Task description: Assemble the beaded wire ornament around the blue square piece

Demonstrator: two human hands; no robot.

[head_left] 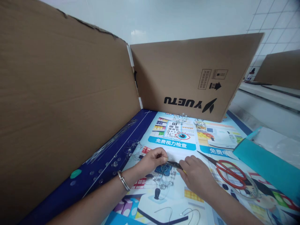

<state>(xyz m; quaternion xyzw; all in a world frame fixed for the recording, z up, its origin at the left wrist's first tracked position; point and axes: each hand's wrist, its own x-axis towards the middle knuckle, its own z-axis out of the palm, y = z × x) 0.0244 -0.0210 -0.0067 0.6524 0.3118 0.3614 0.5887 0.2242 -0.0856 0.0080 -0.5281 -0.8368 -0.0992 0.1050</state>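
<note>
My right hand (194,170) is wrapped around small pliers (173,164) with dark jaws and a bit of yellow handle showing. The jaw tips meet the fingertips of my left hand (157,157), which is closed in a pinch. Just below the tips is a beaded wire piece (162,184) with thin wires and several clear round beads; its upper end is hidden at my left fingers. A metal bangle (123,181) circles my left wrist. To the right of my right hand lie red-handled scissors (231,173), partly over a coil of wire (252,189).
Cardboard panels stand at the left (70,78) and back (187,68). Loose clear beads (114,164) and straight wires (110,142) lie at the left. More beaded clusters (180,118) sit at the back. Bent wires (191,214) lie in front; a teal box (267,162) is at right.
</note>
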